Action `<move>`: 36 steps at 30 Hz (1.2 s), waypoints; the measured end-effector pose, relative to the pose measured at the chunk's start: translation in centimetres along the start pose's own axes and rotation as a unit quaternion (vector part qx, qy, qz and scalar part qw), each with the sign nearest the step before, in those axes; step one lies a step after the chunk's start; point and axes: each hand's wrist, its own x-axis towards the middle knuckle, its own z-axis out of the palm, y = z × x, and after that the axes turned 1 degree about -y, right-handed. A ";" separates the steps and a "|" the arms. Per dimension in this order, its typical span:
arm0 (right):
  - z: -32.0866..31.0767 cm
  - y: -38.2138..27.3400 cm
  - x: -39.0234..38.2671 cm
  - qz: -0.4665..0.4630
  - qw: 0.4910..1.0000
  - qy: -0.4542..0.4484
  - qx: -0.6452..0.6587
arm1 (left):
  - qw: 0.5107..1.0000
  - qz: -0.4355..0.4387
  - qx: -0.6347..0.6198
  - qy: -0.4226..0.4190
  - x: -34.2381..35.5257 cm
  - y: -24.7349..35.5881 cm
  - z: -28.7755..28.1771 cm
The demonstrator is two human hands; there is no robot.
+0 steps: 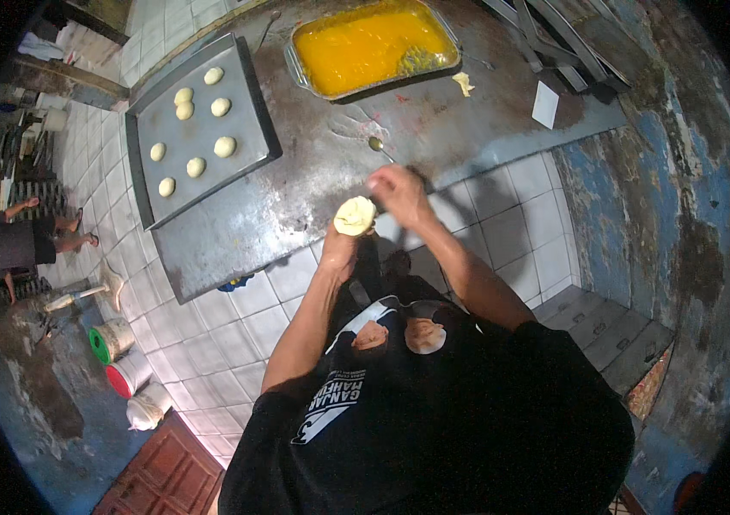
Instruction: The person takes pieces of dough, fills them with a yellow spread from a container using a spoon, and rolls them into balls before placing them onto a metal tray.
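In my left hand (pixel 341 249) is a flattened round of pale dough (pixel 355 216), cupped near the front edge of the metal table. A creamy yellow lump sits on top of the dough. My right hand (pixel 401 196) hovers just to the right of it, fingers bent and blurred, so their grip does not show. Beyond that hand a small spoon (pixel 375 144) lies on the table, its handle pointing toward me. Further back stands a glass dish (pixel 298 72) of orange-yellow filling, partly scooped out at its right end.
On the left of the table (pixel 236 215), a dark baking tray (pixel 249 94) carries several dough balls. A yellow scrap (pixel 463 83), a white card (pixel 545 105) and a metal rack (pixel 554 39) are at the right. Buckets (pixel 112 341) and another person (pixel 26 240) appear far left.
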 end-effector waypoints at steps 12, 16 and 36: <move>-4.2 2.8 16.1 -0.027 0.960 -0.016 -0.279 | 0.978 0.129 0.163 0.020 11.8 16.2 -1.6; -5.0 1.5 23.7 -0.022 0.922 0.001 -0.386 | 0.966 0.165 0.200 0.015 17.1 18.5 -2.1; -4.2 -3.4 11.9 -0.128 0.918 -0.071 -0.368 | 0.806 0.244 0.532 0.082 21.3 17.1 4.1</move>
